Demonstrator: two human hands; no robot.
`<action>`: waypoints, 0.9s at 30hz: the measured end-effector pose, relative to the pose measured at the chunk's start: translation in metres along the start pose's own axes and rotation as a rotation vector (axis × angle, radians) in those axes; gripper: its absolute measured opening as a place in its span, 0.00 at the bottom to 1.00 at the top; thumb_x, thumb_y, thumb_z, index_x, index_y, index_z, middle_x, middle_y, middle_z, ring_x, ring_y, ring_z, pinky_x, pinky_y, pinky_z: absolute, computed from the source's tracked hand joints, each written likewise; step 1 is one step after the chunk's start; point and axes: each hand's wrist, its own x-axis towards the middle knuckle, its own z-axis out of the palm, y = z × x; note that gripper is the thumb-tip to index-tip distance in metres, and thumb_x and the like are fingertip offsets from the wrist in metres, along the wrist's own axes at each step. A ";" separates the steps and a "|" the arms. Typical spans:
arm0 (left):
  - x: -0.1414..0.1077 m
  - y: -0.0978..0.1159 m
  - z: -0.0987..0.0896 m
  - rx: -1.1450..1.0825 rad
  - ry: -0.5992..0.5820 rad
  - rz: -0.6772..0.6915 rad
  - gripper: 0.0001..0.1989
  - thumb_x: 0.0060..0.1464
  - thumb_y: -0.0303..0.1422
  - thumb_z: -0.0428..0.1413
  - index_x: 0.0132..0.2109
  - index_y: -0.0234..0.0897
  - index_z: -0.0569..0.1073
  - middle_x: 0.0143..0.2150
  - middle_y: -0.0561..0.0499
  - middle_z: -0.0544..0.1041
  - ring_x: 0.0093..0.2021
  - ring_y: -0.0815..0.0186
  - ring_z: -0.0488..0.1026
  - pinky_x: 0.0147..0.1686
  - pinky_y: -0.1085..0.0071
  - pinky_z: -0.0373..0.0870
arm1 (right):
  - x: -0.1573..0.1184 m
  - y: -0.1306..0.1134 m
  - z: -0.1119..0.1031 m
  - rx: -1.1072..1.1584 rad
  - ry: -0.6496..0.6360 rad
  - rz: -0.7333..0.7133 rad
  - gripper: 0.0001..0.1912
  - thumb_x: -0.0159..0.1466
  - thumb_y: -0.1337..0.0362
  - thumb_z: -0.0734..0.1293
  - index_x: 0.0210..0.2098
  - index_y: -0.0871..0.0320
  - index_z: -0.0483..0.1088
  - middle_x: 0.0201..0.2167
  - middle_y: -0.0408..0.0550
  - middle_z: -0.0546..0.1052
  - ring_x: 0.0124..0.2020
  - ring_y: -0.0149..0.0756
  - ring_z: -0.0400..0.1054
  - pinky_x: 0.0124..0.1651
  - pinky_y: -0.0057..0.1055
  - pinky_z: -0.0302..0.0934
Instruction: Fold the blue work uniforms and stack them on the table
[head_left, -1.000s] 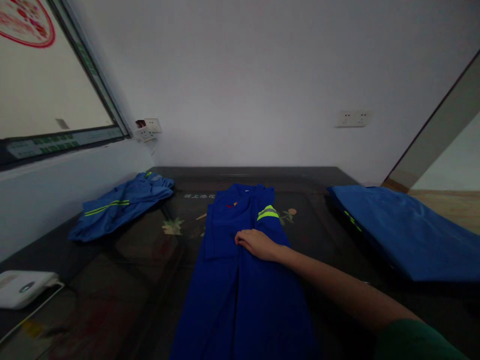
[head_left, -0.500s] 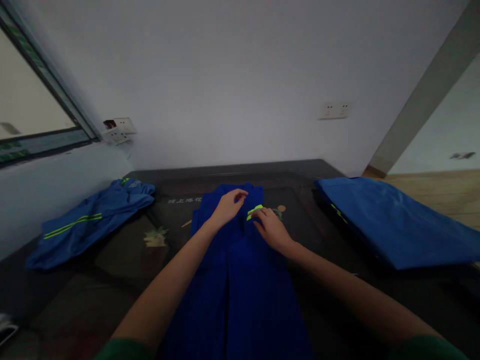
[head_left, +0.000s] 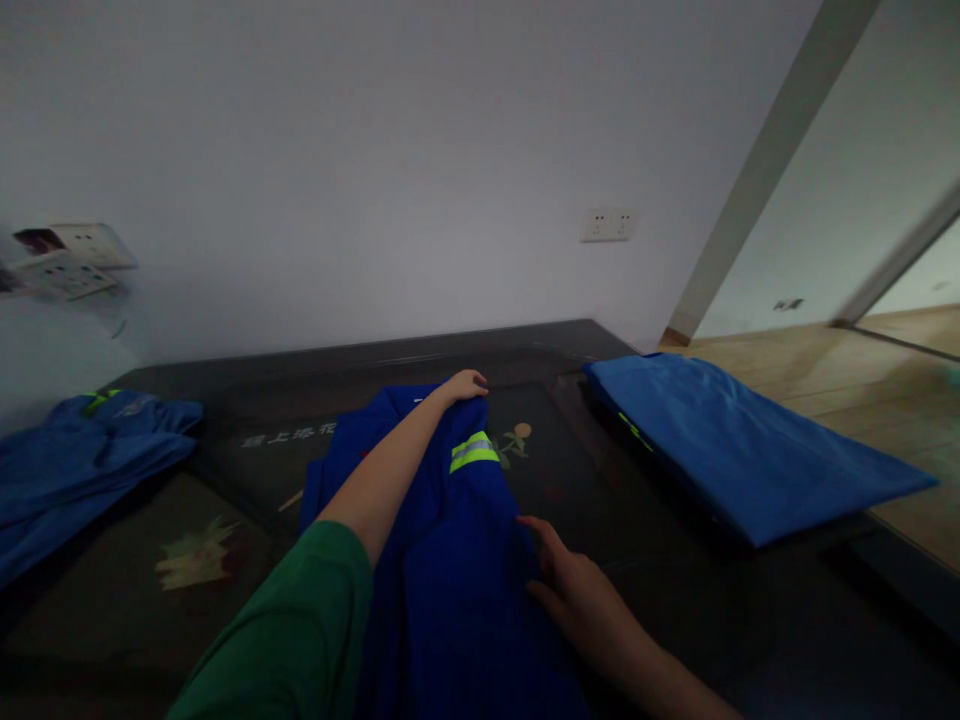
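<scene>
A royal-blue work jacket (head_left: 457, 560) lies folded lengthwise in front of me on the dark table (head_left: 600, 620). A yellow-green and silver reflective band (head_left: 475, 452) crosses its right side. My left hand (head_left: 463, 386) reaches across to the jacket's far right corner, its fingers curled closed on the cloth there. Lower down, at the right edge of the same jacket, my right hand (head_left: 574, 580) touches the fabric with thumb and fingers apart. Part of the jacket is covered by my left forearm.
At the right lies a folded blue garment (head_left: 742, 440) with a yellow-green stripe. Another blue garment (head_left: 97, 450) is crumpled at the left. The white wall (head_left: 375, 180) rises behind the table, with a socket plate (head_left: 607, 225) and a power strip (head_left: 67, 272).
My left hand has gone to the jacket's far right corner. My right hand has left the reflective band and come nearer along the right edge. The view has turned right.
</scene>
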 end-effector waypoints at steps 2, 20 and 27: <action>0.003 -0.003 0.001 -0.054 0.007 0.039 0.18 0.52 0.29 0.58 0.51 0.34 0.75 0.53 0.44 0.77 0.52 0.60 0.73 0.51 0.69 0.68 | 0.001 0.000 -0.003 0.023 -0.021 -0.007 0.34 0.59 0.70 0.62 0.64 0.46 0.53 0.36 0.47 0.75 0.38 0.42 0.72 0.38 0.34 0.61; -0.022 0.003 0.043 0.333 0.228 0.279 0.21 0.63 0.32 0.48 0.63 0.42 0.62 0.56 0.43 0.71 0.56 0.56 0.68 0.55 0.62 0.64 | 0.003 -0.007 -0.018 -0.194 0.065 -0.149 0.16 0.64 0.67 0.60 0.48 0.47 0.71 0.44 0.49 0.75 0.41 0.43 0.73 0.43 0.41 0.68; -0.050 -0.005 -0.023 0.280 0.377 0.187 0.16 0.62 0.30 0.47 0.55 0.39 0.70 0.52 0.46 0.73 0.52 0.61 0.70 0.54 0.66 0.65 | 0.068 -0.041 -0.032 -0.281 0.323 -0.503 0.16 0.67 0.64 0.60 0.53 0.55 0.69 0.53 0.55 0.70 0.56 0.45 0.63 0.59 0.47 0.60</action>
